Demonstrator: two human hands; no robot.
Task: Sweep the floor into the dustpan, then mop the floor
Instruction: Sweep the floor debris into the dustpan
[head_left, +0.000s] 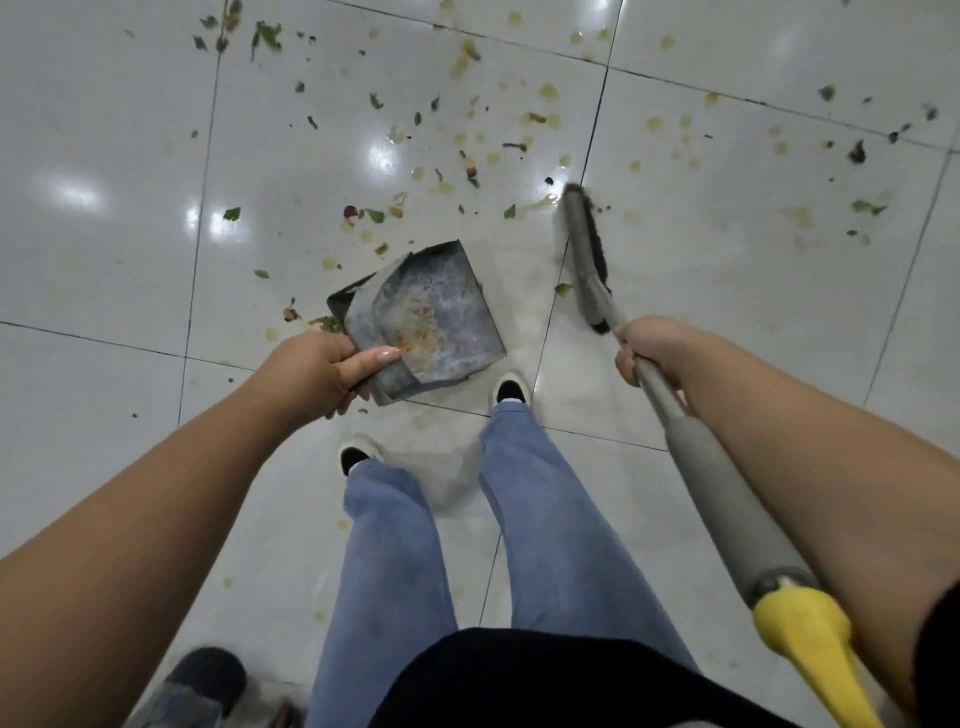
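A grey metal dustpan (436, 317) with orange stains inside is held above the white tiled floor (104, 156). My left hand (322, 371) grips its near edge, thumb laid on the pan's inner face. My right hand (652, 345) grips the grey handle of a broom (701, 457), whose yellow end piece comes toward the camera at the lower right. The broom's dark bristled head (587, 254) lies on the floor to the right of the dustpan. Green leaf scraps (375, 215) and yellowish wet spots (548, 92) are scattered over the tiles beyond both tools.
My legs in blue jeans (545, 493) and white shoes stand just behind the dustpan. A dark shoe of another person (208, 675) shows at the bottom left. More dark debris (857, 151) lies at the far right.
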